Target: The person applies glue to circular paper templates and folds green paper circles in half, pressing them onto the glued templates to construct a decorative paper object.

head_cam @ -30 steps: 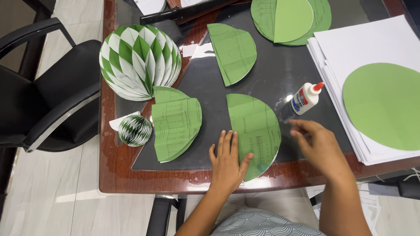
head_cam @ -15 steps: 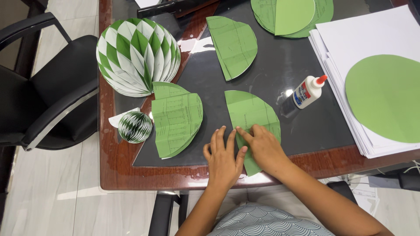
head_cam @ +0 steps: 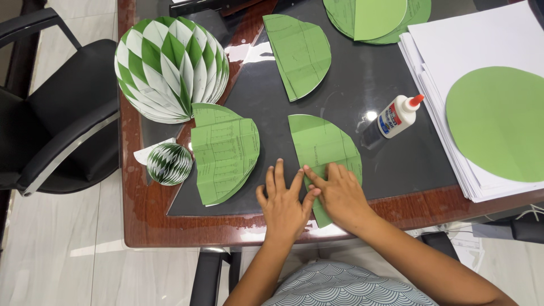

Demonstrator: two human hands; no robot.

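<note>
I had both hands flat and empty: the left hand (head_cam: 281, 205) beside the green paper half-circle (head_cam: 323, 148) on the desk (head_cam: 170, 226), the right hand (head_cam: 339, 195) pressing it down, likely steadying it.

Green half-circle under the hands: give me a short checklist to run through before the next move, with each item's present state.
1. Left hand flat at the straight edge of the green half-circle: ok.
2. Right hand pressing on the paper: ok.
3. Half-circle fully on the desk: not ok, its lower tip reaches the front edge.
4. Glue bottle capped, lying apart from the paper: ok.
5. Neighbouring folded stack apart from the left hand: ok.
6. Glue on the paper: cannot tell.
</note>
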